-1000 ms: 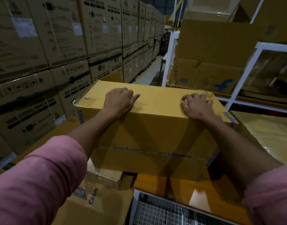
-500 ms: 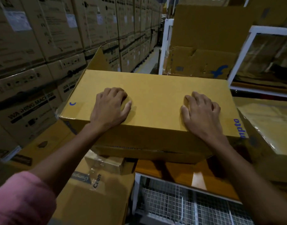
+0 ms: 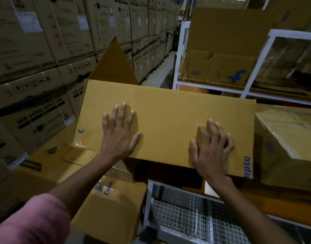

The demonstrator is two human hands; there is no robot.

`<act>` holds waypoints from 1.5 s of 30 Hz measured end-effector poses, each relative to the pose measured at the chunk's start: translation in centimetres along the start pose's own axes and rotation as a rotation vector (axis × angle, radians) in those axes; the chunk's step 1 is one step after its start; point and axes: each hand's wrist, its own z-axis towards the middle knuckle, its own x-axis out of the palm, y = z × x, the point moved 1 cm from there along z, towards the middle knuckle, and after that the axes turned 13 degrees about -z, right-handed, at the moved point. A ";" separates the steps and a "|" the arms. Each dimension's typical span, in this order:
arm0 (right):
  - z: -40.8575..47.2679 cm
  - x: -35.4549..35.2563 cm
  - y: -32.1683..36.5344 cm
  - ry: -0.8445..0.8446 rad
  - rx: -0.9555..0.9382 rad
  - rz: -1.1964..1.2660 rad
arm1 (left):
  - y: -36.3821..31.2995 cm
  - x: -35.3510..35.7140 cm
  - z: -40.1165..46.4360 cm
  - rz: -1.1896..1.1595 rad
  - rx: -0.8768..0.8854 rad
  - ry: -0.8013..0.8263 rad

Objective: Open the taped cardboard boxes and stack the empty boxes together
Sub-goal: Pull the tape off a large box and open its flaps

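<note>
A large yellow cardboard box (image 3: 168, 117) lies in front of me on a shelf edge, its broad face up, with a flap (image 3: 114, 66) sticking up at its far left corner. My left hand (image 3: 118, 132) rests flat on the left part of that face, fingers spread. Farther right, my right hand (image 3: 212, 150) presses on the same face near the front edge, fingers slightly bent. Neither hand grips anything. What is under the box is hidden.
A taped box (image 3: 288, 143) wrapped in clear film sits to the right. More yellow boxes (image 3: 105, 213) lie below left. A white wire-mesh rack (image 3: 191, 219) is underneath. Washing machine cartons (image 3: 36, 67) wall off the left; white shelving (image 3: 257, 62) holds flattened boxes behind.
The box's top face has tipped toward me and flattened. My hands went from curled over its far edge to lying flat on its surface, and the far-left flap rose into view.
</note>
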 end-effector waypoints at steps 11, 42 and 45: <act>-1.2 7.5 1.4 0.324 -0.044 -0.010 | 2.3 7.2 -0.2 -0.006 -0.165 0.257; 10.5 16.5 11.5 0.586 -0.165 0.140 | 14.9 10.6 8.6 -0.045 -0.420 0.531; 11.4 17.1 12.0 0.625 -0.189 0.138 | 15.1 10.8 8.5 -0.026 -0.415 0.549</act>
